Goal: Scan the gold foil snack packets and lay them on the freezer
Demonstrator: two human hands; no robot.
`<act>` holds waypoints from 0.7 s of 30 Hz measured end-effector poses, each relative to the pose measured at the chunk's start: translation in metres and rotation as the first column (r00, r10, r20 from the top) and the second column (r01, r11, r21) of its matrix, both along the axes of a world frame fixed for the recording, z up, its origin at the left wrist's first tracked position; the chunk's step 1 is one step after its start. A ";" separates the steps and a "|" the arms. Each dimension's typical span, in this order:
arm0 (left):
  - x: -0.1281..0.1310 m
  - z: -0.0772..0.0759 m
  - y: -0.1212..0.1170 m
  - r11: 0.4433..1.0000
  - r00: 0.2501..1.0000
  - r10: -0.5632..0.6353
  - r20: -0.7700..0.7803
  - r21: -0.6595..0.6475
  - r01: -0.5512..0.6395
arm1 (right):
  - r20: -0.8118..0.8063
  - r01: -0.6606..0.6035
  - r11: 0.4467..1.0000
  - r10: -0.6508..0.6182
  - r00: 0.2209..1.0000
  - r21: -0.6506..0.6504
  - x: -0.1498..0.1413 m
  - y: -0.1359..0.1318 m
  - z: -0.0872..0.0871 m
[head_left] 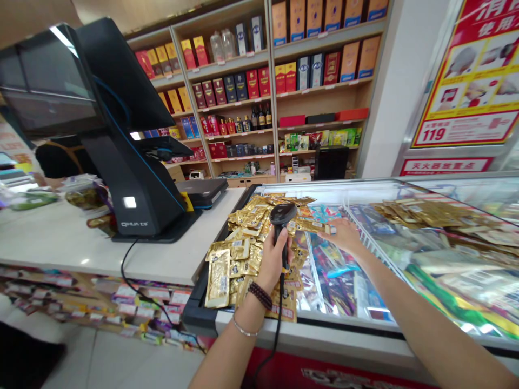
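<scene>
1. clenching barcode scanner (283, 214) in left hand (272, 262) grip, above gold snack packets (243, 227) on freezer glass (344, 192)
2. right hand (343, 236) grip released, touching packet (312, 226)
3. white desk (81, 248), pos terminal (138, 178) beside; liquor shelves (270, 108) behind

You stood before tall wooden shelves (271, 97) of boxes (251, 84) and bottles (259, 116), with a white pillar (389, 108), a red poster (466, 81), and pale floor tiles (101, 362) nearby.
</scene>
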State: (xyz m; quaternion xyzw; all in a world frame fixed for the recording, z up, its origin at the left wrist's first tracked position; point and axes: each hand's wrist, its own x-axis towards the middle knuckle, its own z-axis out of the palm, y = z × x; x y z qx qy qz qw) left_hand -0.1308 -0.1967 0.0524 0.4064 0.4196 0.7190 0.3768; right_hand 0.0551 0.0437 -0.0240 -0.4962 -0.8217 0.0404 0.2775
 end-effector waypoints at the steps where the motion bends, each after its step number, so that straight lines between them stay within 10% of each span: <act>1: 0.000 0.000 0.000 1.000 1.000 0.001 -0.003 -0.001 -0.001 | 0.010 -0.008 1.000 0.008 1.000 -0.029 -0.002 0.001 0.002; 14: 0.002 0.000 -0.001 1.000 0.999 -0.017 -0.027 -0.014 0.017 | -0.212 -0.193 0.940 0.135 0.968 -0.283 0.026 -0.017 0.034; 21: 0.003 0.003 -0.003 0.998 0.997 -0.052 -0.066 -0.027 0.050 | -0.787 -0.407 0.885 0.081 0.612 -0.226 -0.002 -0.016 0.025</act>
